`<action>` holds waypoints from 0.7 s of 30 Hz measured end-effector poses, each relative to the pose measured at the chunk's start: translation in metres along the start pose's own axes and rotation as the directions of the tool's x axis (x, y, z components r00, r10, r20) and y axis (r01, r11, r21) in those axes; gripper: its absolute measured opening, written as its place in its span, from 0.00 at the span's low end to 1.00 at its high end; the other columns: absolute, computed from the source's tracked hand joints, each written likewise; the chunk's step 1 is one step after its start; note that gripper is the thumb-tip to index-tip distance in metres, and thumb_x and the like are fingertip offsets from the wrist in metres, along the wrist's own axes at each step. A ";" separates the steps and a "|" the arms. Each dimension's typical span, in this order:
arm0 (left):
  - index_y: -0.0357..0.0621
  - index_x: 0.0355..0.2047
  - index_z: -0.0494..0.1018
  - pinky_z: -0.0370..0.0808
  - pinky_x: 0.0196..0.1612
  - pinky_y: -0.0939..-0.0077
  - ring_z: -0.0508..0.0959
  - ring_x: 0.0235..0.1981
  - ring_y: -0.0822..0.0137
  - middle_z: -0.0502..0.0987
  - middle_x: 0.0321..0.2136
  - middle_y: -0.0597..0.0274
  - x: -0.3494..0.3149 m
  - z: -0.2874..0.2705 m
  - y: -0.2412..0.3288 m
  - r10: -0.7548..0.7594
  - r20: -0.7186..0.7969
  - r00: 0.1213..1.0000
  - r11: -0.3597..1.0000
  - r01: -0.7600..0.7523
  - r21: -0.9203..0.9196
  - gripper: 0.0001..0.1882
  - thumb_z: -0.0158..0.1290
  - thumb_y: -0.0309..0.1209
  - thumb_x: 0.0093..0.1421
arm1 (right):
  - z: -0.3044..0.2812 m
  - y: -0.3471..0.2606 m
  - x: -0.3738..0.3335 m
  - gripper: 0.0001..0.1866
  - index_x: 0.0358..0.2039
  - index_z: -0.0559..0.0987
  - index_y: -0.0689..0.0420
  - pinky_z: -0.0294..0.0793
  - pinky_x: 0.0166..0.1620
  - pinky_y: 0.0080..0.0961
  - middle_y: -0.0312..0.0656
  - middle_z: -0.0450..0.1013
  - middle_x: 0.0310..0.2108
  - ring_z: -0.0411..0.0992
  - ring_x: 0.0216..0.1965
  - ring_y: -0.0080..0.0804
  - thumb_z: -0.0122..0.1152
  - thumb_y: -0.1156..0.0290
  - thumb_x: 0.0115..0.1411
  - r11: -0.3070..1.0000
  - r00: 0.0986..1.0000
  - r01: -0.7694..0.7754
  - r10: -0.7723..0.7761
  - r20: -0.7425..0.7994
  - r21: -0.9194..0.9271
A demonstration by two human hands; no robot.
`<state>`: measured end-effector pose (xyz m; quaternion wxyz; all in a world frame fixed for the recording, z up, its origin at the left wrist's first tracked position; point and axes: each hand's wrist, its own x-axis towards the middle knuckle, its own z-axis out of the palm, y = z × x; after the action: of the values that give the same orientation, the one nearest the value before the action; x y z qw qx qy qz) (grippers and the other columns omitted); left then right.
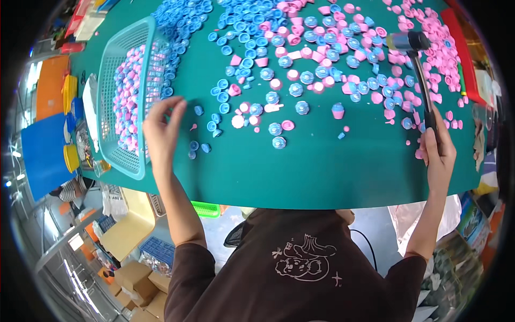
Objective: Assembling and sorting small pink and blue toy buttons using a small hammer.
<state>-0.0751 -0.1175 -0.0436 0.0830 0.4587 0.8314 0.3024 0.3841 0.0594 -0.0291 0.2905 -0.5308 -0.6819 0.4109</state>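
Brown T-shirt (241, 284) at six o'clock, right hand (439, 155) gripping a mallet (420, 75) at two. Probably head-heavy, hold the handle (430, 119). Left hand (162, 123) half-curled, contents unclear.

By a head-worn fisheye camera, the scene is viewed from above, faced down and forward; the broad, flat green tabletop (241, 174) is spanned, above the nearer dark brown short-sleeved shirt (343, 287).

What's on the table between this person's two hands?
The head view shows scattered blue pieces and pink pieces on the green table between the left hand and right hand.
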 end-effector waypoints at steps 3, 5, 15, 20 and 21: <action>0.38 0.37 0.79 0.70 0.30 0.76 0.75 0.27 0.70 0.78 0.27 0.61 -0.015 0.005 -0.002 -0.006 0.088 0.996 0.996 -0.002 0.087 0.12 0.63 0.28 0.53 | 0.003 0.003 -0.001 0.22 0.61 0.69 0.54 0.50 0.19 0.08 0.26 0.65 0.21 0.55 0.17 0.09 0.52 0.68 0.67 1.000 1.000 -0.005 0.005 0.013 0.026; 0.38 0.37 0.80 0.70 0.31 0.75 0.75 0.28 0.69 0.77 0.28 0.61 -0.018 0.015 0.001 -0.110 0.109 0.988 0.993 0.115 -0.032 0.11 0.63 0.28 0.52 | -0.003 0.002 -0.005 0.22 0.61 0.69 0.55 0.50 0.19 0.09 0.26 0.64 0.21 0.55 0.17 0.08 0.52 0.68 0.67 1.000 1.000 -0.011 0.011 -0.011 0.015; 0.41 0.41 0.79 0.61 0.28 0.85 0.71 0.27 0.81 0.76 0.30 0.70 -0.035 0.006 -0.050 -0.039 0.079 0.996 0.996 0.033 0.079 0.11 0.61 0.27 0.57 | -0.034 -0.012 -0.023 0.21 0.56 0.75 0.52 0.67 0.31 0.15 0.34 0.77 0.36 0.65 0.27 0.16 0.60 0.71 0.62 0.983 0.991 -0.135 0.130 -0.043 -0.126; 0.39 0.40 0.78 0.65 0.30 0.83 0.70 0.27 0.80 0.75 0.30 0.69 -0.026 0.007 -0.037 0.091 0.159 0.983 0.981 -0.116 0.157 0.10 0.60 0.27 0.57 | -0.046 -0.005 -0.035 0.21 0.57 0.74 0.53 0.66 0.29 0.16 0.32 0.72 0.31 0.63 0.25 0.17 0.57 0.69 0.63 0.957 0.996 -0.093 0.087 -0.034 -0.274; 0.38 0.40 0.78 0.66 0.31 0.83 0.70 0.27 0.80 0.74 0.31 0.69 -0.023 0.006 -0.036 0.090 0.171 0.981 0.981 -0.117 0.157 0.10 0.60 0.27 0.58 | -0.046 -0.005 -0.035 0.21 0.57 0.74 0.53 0.66 0.29 0.16 0.32 0.72 0.31 0.63 0.25 0.17 0.57 0.69 0.63 0.958 0.995 -0.095 0.088 -0.038 -0.269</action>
<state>-0.0858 -0.1480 -0.0726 0.0962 0.5299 0.8191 0.1975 0.4291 0.0367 -0.0003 0.2048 -0.6018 -0.7025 0.3199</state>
